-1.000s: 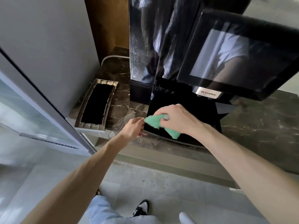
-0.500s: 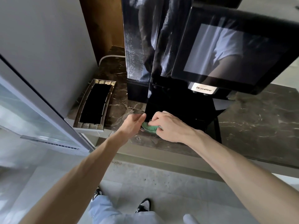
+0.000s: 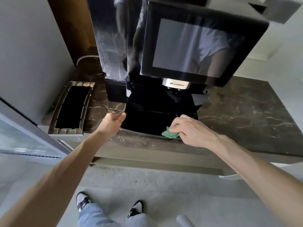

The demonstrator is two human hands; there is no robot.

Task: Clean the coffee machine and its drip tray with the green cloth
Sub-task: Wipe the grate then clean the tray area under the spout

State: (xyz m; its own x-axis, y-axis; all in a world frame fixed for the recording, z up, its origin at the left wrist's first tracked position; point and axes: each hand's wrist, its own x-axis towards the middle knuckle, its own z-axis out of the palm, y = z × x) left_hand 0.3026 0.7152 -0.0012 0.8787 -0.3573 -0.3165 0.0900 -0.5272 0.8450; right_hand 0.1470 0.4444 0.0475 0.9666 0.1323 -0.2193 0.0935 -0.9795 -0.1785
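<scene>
The black coffee machine [image 3: 196,46] stands on a dark marble counter, its glossy screen reflecting a person. Its black drip tray [image 3: 144,118] juts out at the base toward the counter's front edge. My left hand [image 3: 113,122] grips the tray's left front corner. My right hand [image 3: 188,128] is closed on the green cloth [image 3: 169,132], pressing it against the tray's right front edge. Most of the cloth is hidden under my fingers.
A metal grate frame [image 3: 72,107] with a dark opening lies on the counter [image 3: 246,112] left of the machine. A grey cabinet wall [image 3: 32,46] rises at the left. A white cable [image 3: 85,58] runs behind. My shoes [image 3: 82,200] stand on the floor below.
My right hand has slid the green cloth from the tray's left front corner to its right front edge. My left hand stays at the left corner.
</scene>
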